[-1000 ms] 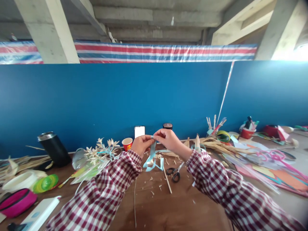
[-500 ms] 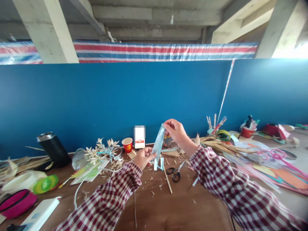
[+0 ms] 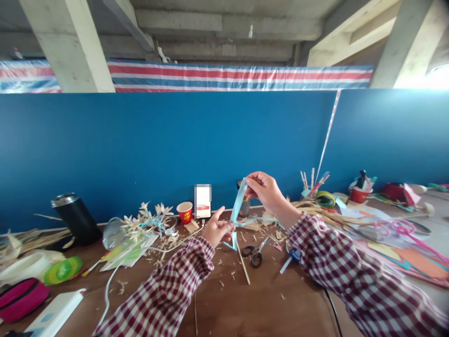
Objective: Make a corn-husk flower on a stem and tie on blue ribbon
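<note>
A light blue strip (image 3: 239, 200), paper or ribbon, runs slantwise between my hands above the table. My right hand (image 3: 264, 188) is closed in a pinch on its upper end. Lower down, my left hand (image 3: 218, 229) grips the strip near its bottom, thumb against fingers, with the index finger lifted away. Short pale blue ends hang below the left fingers. Just beneath lie a thin wooden stick (image 3: 243, 263) and black-handled scissors (image 3: 255, 252). Behind the strip stands a dark-capped jar (image 3: 244, 208), partly hidden.
Pale shavings litter the brown table (image 3: 259, 299). To the left are dried-leaf flowers (image 3: 150, 220), a black flask (image 3: 76, 219) and a white cable (image 3: 109, 290). A red paper cup (image 3: 185, 212) and a phone (image 3: 203, 201) stand ahead. Paper sheets (image 3: 403, 262) lie right.
My right hand has moved slightly right with the upper end of the strip. The left hand has shifted a little right and its index finger has lifted off. The strip looks narrower.
</note>
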Action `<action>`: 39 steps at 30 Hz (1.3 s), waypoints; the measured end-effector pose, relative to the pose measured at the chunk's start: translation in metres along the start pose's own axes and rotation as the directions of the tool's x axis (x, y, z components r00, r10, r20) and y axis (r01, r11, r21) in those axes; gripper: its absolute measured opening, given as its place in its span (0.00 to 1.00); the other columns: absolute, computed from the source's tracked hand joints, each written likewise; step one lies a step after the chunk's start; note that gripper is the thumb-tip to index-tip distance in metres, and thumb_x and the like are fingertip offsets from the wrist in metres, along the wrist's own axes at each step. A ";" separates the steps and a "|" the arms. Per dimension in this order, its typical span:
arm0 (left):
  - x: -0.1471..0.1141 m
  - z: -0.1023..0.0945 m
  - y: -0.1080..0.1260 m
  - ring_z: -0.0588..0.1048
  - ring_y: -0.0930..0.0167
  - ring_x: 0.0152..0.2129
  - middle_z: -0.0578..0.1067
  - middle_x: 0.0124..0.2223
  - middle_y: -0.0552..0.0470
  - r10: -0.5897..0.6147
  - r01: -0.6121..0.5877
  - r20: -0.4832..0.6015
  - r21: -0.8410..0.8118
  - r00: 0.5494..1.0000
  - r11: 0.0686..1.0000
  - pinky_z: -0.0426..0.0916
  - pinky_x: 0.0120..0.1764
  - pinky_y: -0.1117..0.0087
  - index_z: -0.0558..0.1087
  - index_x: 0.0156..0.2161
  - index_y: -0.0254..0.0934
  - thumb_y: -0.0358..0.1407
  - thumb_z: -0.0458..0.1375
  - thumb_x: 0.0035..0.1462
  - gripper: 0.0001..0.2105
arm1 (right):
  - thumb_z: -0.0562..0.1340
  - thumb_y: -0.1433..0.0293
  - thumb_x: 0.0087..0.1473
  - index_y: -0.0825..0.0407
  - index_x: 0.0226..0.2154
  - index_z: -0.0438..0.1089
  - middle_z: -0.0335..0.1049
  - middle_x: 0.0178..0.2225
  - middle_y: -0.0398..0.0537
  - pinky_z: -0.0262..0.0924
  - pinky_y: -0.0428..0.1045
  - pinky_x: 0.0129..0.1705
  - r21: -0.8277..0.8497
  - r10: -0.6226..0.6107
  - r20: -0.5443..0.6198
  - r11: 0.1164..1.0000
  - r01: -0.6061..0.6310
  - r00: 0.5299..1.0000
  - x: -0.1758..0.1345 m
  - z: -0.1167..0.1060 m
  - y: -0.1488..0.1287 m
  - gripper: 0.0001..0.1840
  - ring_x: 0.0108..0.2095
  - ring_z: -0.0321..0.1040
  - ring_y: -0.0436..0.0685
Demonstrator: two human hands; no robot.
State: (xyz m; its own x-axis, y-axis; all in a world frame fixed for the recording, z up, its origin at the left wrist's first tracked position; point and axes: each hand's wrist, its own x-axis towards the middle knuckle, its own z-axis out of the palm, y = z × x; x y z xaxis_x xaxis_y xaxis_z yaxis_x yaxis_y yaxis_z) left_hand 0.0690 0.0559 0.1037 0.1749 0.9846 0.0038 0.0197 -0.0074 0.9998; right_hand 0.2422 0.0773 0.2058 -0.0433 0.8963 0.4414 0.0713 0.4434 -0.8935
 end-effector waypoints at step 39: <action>-0.001 0.019 -0.020 0.70 0.76 0.19 0.75 0.27 0.51 -0.034 0.035 -0.060 0.026 0.998 0.999 0.66 0.20 0.76 0.71 0.29 0.34 0.41 0.63 0.42 0.12 | 0.63 0.61 0.43 0.53 0.29 0.68 0.66 0.24 0.43 0.58 0.42 0.20 -0.066 0.065 -0.035 0.996 -0.067 0.997 0.006 -0.042 0.035 0.13 0.23 0.63 0.48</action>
State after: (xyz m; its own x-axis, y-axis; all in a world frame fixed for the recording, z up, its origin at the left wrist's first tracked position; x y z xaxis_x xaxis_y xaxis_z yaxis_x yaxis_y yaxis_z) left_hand 0.0867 0.0517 0.0831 0.1151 0.9929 -0.0286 0.0516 0.0228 0.9984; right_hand 0.2864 0.0987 0.1805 -0.0038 0.9229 0.3850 0.1394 0.3817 -0.9137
